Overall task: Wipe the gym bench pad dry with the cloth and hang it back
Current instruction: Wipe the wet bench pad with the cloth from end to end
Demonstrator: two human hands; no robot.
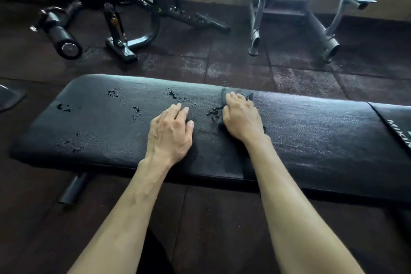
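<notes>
A long black bench pad (311,135) lies across the view. Water drops and small puddles (135,109) dot its left half. A dark grey cloth (230,92) lies on the pad near its far edge, mostly hidden under my right hand (241,118), which presses flat on it with straight fingers. A puddle (213,111) sits just left of the cloth. My left hand (170,132) rests on the bare pad left of that puddle, fingers bent slightly, holding nothing.
Dark rubber floor tiles (240,73) surround the bench. A black leg machine (115,6) stands at the back left and a grey steel frame (295,11) at the back right. A bench foot bar (74,189) sticks out below the pad.
</notes>
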